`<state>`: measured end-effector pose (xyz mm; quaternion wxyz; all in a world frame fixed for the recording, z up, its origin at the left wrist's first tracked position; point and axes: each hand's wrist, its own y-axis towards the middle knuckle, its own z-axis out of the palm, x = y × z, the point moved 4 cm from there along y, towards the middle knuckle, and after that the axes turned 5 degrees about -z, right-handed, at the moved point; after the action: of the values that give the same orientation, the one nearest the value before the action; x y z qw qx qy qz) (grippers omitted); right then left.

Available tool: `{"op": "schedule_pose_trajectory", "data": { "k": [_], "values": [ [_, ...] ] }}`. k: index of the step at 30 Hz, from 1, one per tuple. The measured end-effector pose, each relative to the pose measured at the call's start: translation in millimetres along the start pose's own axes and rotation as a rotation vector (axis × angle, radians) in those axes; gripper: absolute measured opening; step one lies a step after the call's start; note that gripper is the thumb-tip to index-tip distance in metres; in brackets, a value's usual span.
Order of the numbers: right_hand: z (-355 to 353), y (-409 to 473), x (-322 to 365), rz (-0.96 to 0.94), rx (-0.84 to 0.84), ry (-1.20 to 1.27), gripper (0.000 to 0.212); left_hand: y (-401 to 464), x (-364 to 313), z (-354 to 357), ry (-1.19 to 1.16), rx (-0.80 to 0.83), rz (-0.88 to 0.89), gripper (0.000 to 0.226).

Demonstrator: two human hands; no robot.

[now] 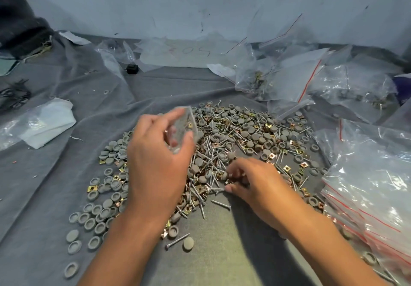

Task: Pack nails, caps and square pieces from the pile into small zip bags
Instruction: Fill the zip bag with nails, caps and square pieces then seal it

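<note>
A wide pile (240,139) of silver nails, grey round caps and gold or copper square pieces covers the grey cloth at the centre. My left hand (155,163) hovers over the pile's left half and grips a small clear zip bag (185,127) between thumb and fingers, its mouth facing the pile. My right hand (255,181) lies low on the pile's near side, fingers curled down and pinching small pieces from it. What exactly it pinches is blurred.
A stack of small zip bags with red strips (367,196) lies at the right edge. Filled and loose bags (289,78) crowd the back right. White plastic (44,123) lies at the left, a small black object (132,69) at the back, a dark bundle (17,25) far left.
</note>
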<state>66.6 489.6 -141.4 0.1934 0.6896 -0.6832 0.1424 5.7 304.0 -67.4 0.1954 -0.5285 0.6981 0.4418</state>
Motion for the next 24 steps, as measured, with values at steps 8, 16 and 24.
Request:
{"op": "schedule_pose_trajectory", "data": {
  "k": [8, 16, 24],
  "values": [
    [6, 0, -6, -0.071, 0.059, -0.016, 0.011, -2, 2, 8, 0.129, 0.173, -0.013, 0.048],
    [-10, 5, 30, -0.197, -0.053, 0.059, 0.02, -4, 4, 12, 0.172, 0.256, 0.07, 0.052],
    [17, 6, 46, -0.298, 0.084, -0.088, 0.026, -2, 5, 11, 0.18, 0.234, 0.059, 0.05]
  ]
}}
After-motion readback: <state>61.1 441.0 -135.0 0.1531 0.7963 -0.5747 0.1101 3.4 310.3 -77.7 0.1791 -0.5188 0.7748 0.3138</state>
